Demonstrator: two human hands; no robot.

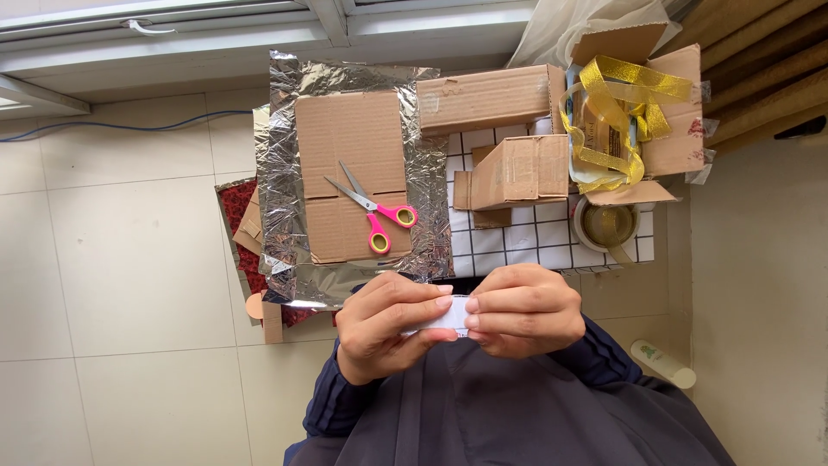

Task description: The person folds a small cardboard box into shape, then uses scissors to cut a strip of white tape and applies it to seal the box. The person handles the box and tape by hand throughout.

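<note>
My left hand and my right hand meet in front of my lap and together pinch a small white strip, likely tape or paper, between their fingertips. Most of the strip is hidden by my fingers. Just beyond my hands lies a flat cardboard sheet resting on a larger piece of silver foil, whose edges are folded up around it. Pink-handled scissors lie open on the cardboard, blades pointing away from me.
Small cardboard boxes sit on a white grid-patterned sheet. An open carton holds gold ribbon. A tape roll lies beside it. A white tube lies on the floor at right. Red patterned paper peeks out under the foil.
</note>
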